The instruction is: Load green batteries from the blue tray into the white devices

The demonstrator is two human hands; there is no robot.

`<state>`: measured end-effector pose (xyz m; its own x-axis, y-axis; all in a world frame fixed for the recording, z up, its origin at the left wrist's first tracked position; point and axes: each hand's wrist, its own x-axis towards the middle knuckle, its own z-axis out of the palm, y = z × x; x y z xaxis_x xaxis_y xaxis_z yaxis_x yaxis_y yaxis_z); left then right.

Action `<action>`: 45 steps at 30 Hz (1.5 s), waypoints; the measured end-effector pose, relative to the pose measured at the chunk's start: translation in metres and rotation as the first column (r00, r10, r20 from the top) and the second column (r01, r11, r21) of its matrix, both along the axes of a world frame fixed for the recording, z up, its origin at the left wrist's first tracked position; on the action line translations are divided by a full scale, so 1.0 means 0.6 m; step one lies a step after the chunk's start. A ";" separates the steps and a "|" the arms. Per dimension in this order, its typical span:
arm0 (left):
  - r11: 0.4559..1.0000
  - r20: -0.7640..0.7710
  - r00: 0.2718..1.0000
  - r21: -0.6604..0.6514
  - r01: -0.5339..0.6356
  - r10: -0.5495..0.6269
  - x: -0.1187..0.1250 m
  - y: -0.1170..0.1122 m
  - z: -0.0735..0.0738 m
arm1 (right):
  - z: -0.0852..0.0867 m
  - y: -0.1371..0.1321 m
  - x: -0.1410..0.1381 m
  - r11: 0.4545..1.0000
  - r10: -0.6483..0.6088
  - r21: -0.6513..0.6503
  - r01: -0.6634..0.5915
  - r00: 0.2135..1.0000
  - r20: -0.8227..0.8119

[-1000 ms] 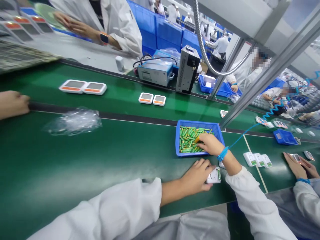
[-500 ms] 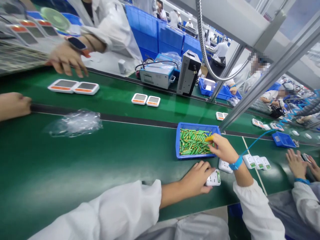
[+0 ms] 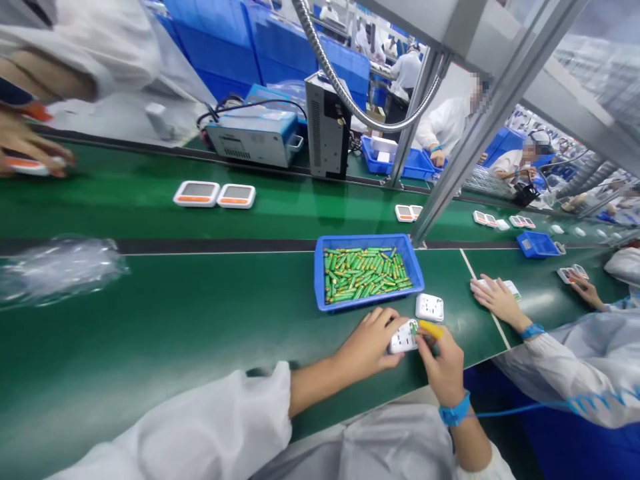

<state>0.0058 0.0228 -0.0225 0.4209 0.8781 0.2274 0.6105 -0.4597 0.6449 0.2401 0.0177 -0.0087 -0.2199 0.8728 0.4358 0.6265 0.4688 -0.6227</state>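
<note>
My left hand (image 3: 367,345) is closed round a small white device (image 3: 404,337) lying back-up on the green belt (image 3: 200,320). My right hand (image 3: 445,363), with a yellow finger cot and a blue wrist strap (image 3: 454,415), pinches a green battery at the device's open compartment. Just beyond stands a blue tray (image 3: 320,280) filled with green batteries (image 3: 365,273). A second white device (image 3: 429,307) lies to the right of the tray.
A crumpled clear plastic bag (image 3: 60,267) lies at the left. Pairs of white-and-orange devices (image 3: 215,194) ride the far belt. A neighbour's hands (image 3: 497,300) work at the right; another person's hand (image 3: 30,150) reaches in at far left. Test boxes (image 3: 255,137) and a slanted metal post (image 3: 470,133) stand behind.
My right hand left the battery tray and came back to the device held by my left hand. The view swung right; the devices on the far belt slid left.
</note>
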 end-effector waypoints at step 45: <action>0.997 -0.047 0.996 0.034 0.076 -0.074 -0.008 -0.016 0.023 | 0.017 0.088 0.059 0.996 0.093 0.010 -0.094 0.992 0.084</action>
